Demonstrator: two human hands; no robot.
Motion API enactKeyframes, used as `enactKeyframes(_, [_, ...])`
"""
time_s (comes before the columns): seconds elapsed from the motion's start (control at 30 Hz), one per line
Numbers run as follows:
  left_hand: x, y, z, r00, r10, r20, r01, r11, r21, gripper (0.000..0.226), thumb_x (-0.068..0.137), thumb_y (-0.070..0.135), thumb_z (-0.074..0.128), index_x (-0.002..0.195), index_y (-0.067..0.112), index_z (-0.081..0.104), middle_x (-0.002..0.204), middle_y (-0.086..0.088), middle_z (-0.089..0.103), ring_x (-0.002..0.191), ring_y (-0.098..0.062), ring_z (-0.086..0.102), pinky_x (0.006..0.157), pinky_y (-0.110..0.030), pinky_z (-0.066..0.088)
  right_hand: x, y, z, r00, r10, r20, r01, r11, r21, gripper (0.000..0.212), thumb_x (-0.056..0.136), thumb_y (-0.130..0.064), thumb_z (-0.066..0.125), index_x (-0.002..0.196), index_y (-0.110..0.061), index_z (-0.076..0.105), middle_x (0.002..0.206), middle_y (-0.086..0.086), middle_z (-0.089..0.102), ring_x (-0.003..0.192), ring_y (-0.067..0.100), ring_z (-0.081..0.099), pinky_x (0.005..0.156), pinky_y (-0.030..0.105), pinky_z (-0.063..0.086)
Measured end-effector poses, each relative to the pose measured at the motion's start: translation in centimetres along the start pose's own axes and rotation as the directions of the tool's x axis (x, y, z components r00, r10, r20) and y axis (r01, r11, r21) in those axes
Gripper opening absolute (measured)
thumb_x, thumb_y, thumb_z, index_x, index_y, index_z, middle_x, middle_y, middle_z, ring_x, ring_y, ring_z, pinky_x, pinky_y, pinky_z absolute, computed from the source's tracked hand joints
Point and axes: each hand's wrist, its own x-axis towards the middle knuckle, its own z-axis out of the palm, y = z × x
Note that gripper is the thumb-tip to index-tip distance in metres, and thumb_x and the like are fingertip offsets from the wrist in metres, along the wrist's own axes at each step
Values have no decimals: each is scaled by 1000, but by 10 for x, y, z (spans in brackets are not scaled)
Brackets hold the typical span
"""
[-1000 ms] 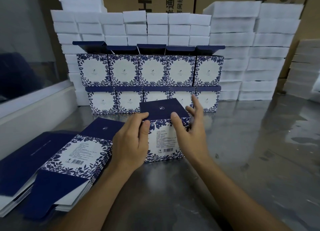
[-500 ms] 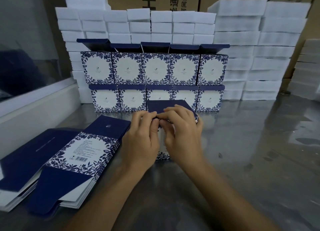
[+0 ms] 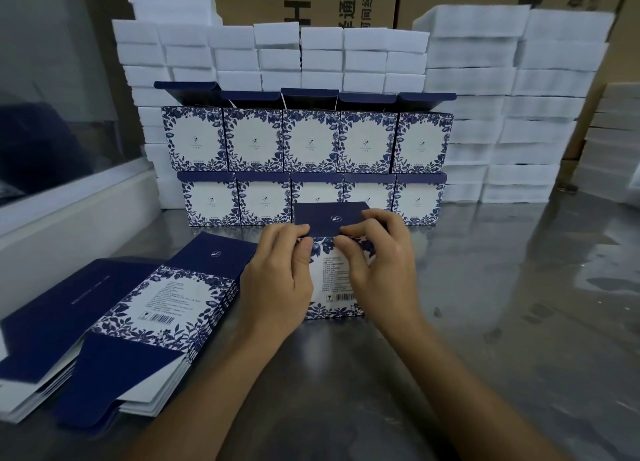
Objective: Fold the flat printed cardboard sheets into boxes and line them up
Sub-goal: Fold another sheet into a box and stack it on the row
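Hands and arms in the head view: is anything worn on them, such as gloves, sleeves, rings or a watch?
Nothing worn shows. The left hand and right hand are bare, without gloves, rings or a watch, and both forearms are uncovered down to the picture's lower edge; no sleeve shows.

Two bare forearms are seen; no sleeves reach the wrists. Left hand (image 3: 277,280) and right hand (image 3: 381,270) are ungloved, short-nailed.
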Motion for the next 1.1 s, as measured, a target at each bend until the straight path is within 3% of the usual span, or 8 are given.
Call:
enactKeyframes(0.13, [0, -1, -1, 1000, -11, -16, 11, 1000, -10, 28, 98, 22, 47, 109, 4, 65, 109, -4, 62, 95, -13, 57, 73, -26, 43, -4, 6, -1, 996, 90, 15, -91, 992, 87, 17, 98, -23, 62, 113, -13, 64, 127, 0, 53, 116, -17, 41, 95, 1, 30])
enactKeyframes(0.43, [0, -3, 2, 999, -30, -21, 29, 999, -30, 28, 98, 23, 46, 111, 7, 64, 112, -4, 60, 95, -13, 57, 72, -32, 49, -5, 14, 2, 982, 187, 8, -184, 960, 210, 9, 100, -19, 58, 105, -26, 53, 104, -1, 61, 98, 14, 58, 86, 28, 46])
enactKeyframes(0.63, [-8, -8, 6, 994, -87, 59, 88, 996, -14, 33, 102, 25, 46, 134, 16, 48, 129, 0, 53, 94, -15, 62, 66, -34, 49, -4, 26, 3, 951, 309, -18, -293, 918, 268, 18, 107, -30, 38, 107, -33, 55, 91, -28, 62, 87, -8, 57, 80, 18, 47])
enactKeyframes(0.73, [-13, -17, 10, 966, -225, 126, 230, 973, -29, 49, 100, 29, 50, 144, 21, 32, 138, 3, 51, 104, -9, 55, 76, -28, 42, -6, 42, 4, 904, 399, 153, -424, 878, 223, 20, 106, -13, 44, 116, -24, 58, 109, -12, 65, 102, 1, 61, 97, 37, 51])
enactKeyframes(0.87, [-14, -31, 14, 882, -417, 220, 427, 904, 4, 50, 99, 37, 49, 143, 24, 28, 129, -2, 60, 100, -20, 59, 79, -34, 45, -9, 47, 2, 836, 463, 294, -537, 801, 266, 50, 96, -24, 65, 143, -28, 46, 131, -4, 54, 111, 6, 60, 83, 21, 53])
enactKeyframes(0.93, [-12, -35, 14, 841, -481, 248, 503, 864, -29, 57, 99, 51, 41, 149, 28, 27, 135, -1, 58, 117, -25, 57, 95, -40, 46, -9, 46, 2, 806, 482, 343, -585, 737, 338, 76, 86, -33, 77, 150, -34, 35, 137, -9, 50, 117, 6, 56, 90, 26, 51])
enactKeyframes(1.0, [-10, -35, 13, 801, -518, 300, 555, 831, -49, 73, 92, 68, 28, 155, 31, 18, 146, 0, 49, 132, -25, 47, 107, -41, 37, -11, 45, 3, 801, 447, 399, -591, 696, 408, 85, 76, -32, 84, 146, -36, 36, 133, -13, 59, 119, 5, 58, 97, 28, 52])
enactKeyframes(1.1, [-9, -33, 10, 776, -521, 355, 591, 798, -121, 90, 78, 84, 10, 155, 37, 14, 152, 3, 42, 137, -23, 41, 112, -37, 30, -14, 43, 6, 815, 400, 418, -557, 741, 376, 63, 72, -28, 89, 121, -39, 50, 112, -16, 68, 98, -7, 66, 75, 13, 55])
